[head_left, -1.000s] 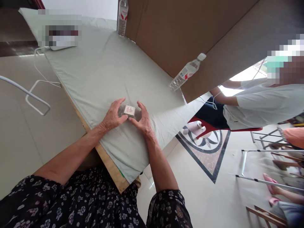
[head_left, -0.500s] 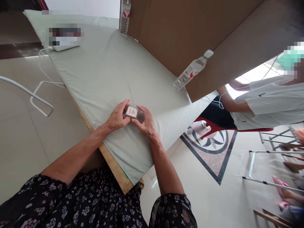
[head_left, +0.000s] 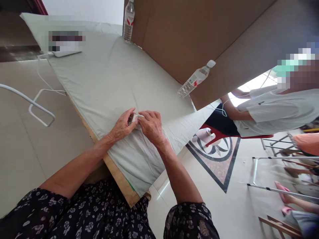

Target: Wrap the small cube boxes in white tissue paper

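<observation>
"Holding what in the left hand [head_left: 124, 123]?"

"Gripping a small white box [head_left: 135, 118] with thumb and fingers curled partway round, over the pale tablecloth [head_left: 99, 78] near its front corner."

"And with the right hand [head_left: 151, 125]?"

"Set at the box's other side, with fingers bent and thumb and fingertips drawn close together. Hard to tell from here whether pinching the box or only touching."

"Reading anything on it?"

"Only noting a hint of red on the white face, too small and too covered to make out."

"Finding lettering elsewhere?"

"On the nearer bottle [head_left: 195, 80], beside the cardboard panel [head_left: 179, 36], seeing a white label with red figures and a dark barcode-like patch. On the farther bottle [head_left: 129, 21], seeing red on white again, likewise unreadable."
</observation>
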### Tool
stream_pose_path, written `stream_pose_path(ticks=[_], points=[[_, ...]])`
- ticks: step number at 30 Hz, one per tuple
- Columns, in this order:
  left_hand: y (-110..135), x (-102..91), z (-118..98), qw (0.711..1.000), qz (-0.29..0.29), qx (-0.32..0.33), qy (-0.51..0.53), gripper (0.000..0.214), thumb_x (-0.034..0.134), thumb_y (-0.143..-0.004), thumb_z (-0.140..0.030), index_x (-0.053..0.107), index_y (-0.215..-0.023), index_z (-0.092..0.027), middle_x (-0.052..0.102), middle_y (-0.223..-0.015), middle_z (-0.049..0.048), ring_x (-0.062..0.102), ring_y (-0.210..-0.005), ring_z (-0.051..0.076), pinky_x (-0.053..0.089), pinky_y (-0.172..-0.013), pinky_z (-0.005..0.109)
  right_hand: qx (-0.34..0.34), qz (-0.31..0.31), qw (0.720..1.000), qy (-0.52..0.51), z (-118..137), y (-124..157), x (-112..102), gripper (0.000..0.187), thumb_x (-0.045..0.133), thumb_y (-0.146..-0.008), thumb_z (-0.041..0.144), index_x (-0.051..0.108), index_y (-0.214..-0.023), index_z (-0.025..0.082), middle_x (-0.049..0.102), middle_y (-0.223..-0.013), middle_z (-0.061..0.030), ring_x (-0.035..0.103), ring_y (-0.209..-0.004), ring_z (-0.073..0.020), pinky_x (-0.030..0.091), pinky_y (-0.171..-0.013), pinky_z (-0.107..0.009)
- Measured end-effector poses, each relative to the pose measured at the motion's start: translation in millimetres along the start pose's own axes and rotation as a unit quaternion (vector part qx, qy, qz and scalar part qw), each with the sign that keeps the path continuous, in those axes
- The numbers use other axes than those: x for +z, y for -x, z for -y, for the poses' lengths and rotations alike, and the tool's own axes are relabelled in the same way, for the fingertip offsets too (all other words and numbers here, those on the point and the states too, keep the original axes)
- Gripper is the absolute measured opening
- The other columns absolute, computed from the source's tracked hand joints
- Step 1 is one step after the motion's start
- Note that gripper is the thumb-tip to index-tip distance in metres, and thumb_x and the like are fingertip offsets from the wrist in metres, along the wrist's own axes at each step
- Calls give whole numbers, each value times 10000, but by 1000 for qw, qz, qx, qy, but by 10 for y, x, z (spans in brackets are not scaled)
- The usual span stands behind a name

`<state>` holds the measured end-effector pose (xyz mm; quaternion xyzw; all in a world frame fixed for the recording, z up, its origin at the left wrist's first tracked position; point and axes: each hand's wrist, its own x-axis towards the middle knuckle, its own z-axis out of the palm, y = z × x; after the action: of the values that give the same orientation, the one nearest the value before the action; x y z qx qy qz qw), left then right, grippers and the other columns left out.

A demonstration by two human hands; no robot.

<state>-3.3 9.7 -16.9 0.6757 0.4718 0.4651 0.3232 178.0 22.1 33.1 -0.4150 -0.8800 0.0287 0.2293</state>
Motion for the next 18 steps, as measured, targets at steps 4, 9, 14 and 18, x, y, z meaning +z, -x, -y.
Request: stream_pose_path(ticks=[4,9,14,18], points=[[-7,15,-17,1000,-16,13,-19,587,621,-931,-416,521,-1454,-169,680,-1238,137,668,-1117,233,557,-1014,406,15,-23,1000,8,-46,-79,25,214,460,-1027,208,661,-962,242,723,-1322,-106,643,-1202,-271,430,-1061,-480],[9,41,-25,999,-19,29,-14,671,675,-869,-355,484,-1486,-171,642,-1262,137,659,-1142,236,560,-1015,406,51,-54,997,-5,-197,-308,-8,205,416,-1038,231,618,-1011,243,672,-1398,-119,604,-1293,-263,435,-1064,-463],[26,34,-53,999,-8,42,-10,722,693,-830,-296,457,-1505,-196,601,-1353,143,645,-1134,234,557,-1008,412,78,-43,996,-28,-400,-577,-74,186,438,-1028,218,621,-995,224,642,-1411,-147,578,-1324,-297,446,-1057,-503],[29,-4,-101,999,26,35,8,690,752,-781,-341,518,-1416,-206,597,-1383,138,626,-1206,266,526,-1056,441,81,-40,995,-39,-562,-797,-136,165,482,-1017,209,631,-946,214,650,-1377,-143,585,-1298,-299,456,-1053,-513]])
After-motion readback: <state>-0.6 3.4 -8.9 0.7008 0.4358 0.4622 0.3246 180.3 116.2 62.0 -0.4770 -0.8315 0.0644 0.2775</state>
